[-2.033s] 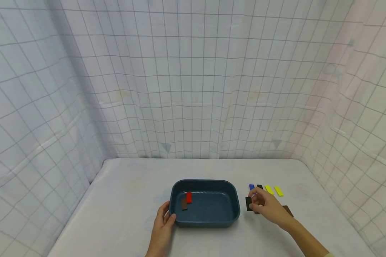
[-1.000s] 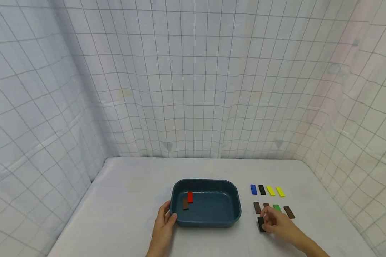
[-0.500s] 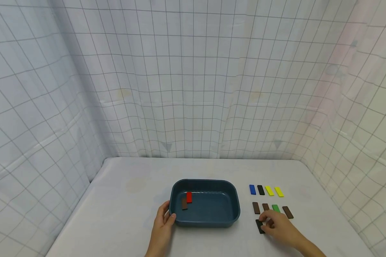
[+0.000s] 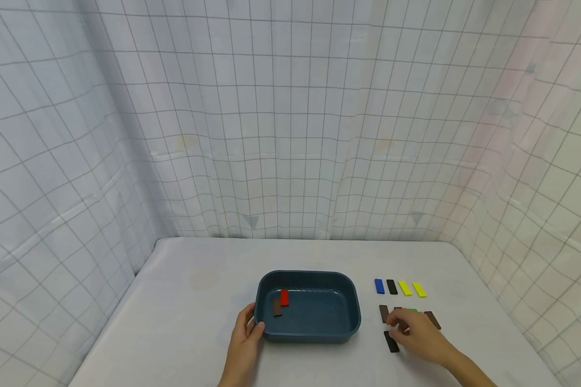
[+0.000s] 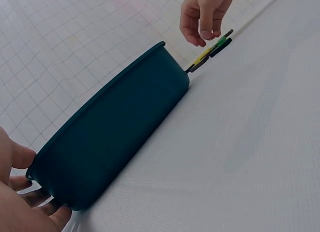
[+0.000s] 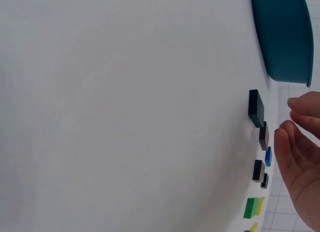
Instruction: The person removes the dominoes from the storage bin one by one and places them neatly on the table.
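Note:
A dark teal rectangular tub (image 4: 310,336) stands mid-table with a red tile (image 4: 284,298) and a brown tile (image 4: 277,307) lying inside. My left hand (image 4: 244,344) holds the tub's left end, thumb near the rim and fingers along the outer wall. To the right of the tub, a black tile (image 4: 391,342) lies flat on the table. Just above it hovers my right hand (image 4: 418,336), fingers loosely bent with nothing between them. In the right wrist view a gap shows between that hand (image 6: 302,152) and the black tile (image 6: 256,108). Parts of the middle row are hidden beneath the hand.
Behind the black tile lies a row with a brown tile (image 4: 384,314), a partly hidden green tile (image 4: 411,310) and another brown tile (image 4: 432,320). Farther back are a blue tile (image 4: 379,286), a second black tile (image 4: 391,287) and two yellow tiles (image 4: 404,288). Gridded white curtains (image 4: 290,161) enclose the table.
My right hand carried the black tile from beside the tub toward the near right, laid it down and let go, then rose slightly away. The left hand stayed on the tub.

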{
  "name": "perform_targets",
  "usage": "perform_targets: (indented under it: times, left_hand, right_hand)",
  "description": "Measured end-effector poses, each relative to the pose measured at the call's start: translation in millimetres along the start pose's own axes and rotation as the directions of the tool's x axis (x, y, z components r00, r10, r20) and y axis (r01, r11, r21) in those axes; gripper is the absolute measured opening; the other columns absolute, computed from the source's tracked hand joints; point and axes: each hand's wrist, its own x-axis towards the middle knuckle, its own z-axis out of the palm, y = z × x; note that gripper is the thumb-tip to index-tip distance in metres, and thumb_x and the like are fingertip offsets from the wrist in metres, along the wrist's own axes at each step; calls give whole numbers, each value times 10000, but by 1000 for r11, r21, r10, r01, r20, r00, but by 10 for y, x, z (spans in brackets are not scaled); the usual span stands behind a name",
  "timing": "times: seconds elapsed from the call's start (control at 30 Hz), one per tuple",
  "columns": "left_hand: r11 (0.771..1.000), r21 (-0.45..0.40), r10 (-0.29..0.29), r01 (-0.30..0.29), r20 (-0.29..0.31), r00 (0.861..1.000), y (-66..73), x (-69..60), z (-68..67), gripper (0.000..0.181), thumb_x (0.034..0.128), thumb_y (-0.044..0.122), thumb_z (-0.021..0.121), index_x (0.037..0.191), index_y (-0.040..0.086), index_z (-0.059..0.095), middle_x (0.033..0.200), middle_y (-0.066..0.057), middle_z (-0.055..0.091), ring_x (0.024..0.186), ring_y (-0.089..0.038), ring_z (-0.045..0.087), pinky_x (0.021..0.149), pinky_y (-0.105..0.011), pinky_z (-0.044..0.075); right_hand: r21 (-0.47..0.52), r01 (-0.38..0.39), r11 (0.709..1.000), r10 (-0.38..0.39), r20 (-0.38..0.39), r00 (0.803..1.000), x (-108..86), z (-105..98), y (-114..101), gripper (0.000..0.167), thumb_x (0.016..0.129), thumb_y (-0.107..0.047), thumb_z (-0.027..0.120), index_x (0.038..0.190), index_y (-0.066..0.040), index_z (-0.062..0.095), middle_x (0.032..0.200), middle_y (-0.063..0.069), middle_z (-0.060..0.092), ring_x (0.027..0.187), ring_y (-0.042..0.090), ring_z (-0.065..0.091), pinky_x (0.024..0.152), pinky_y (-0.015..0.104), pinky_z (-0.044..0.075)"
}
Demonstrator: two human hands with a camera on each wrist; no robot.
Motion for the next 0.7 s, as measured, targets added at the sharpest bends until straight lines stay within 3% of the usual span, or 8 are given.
perform_targets:
  times: [0.2,0.33,0.5,0.7]
  left_hand:
    - [1000,10,4,-4,4,1000,5,-6,-9,541,1071,-22,467,1567,-73,258,1606,-339,255,1466,-497,298,1141,-555,353]
    - [1000,16,6,-6,7,1000,9,-3,-18,539,1073,-18,470,1567,-73,261,1605,-341,258,1466,-496,301,1139,-554,357]
    - [1000,17,4,-4,2,1000,9,11,-20,534,1073,-15,467,1567,-63,270,1607,-332,261,1467,-497,296,1139,-562,349]
    - [1000,0,10,-10,20,1000,11,6,-16,541,1077,-7,461,1573,-64,252,1612,-334,244,1472,-503,278,1142,-570,353]
  right_hand:
    - [22,46,999,-47,7,999,107,-64,-112,117,932,-56,740,1031,-87,687,963,-44,658,788,81,592,672,240,552]
    - [27,77,997,-77,-12,997,216,-87,-190,141,938,-74,749,1067,-62,694,975,-24,670,841,86,633,723,232,572]
    - [68,156,985,-153,-47,987,387,-90,-328,166,949,-79,742,1102,-41,693,1029,68,689,875,109,651,760,253,587]
    - [86,239,967,-234,-59,970,557,-22,-545,166,956,-83,735,1113,-45,699,1044,60,694,894,108,664,778,273,593]
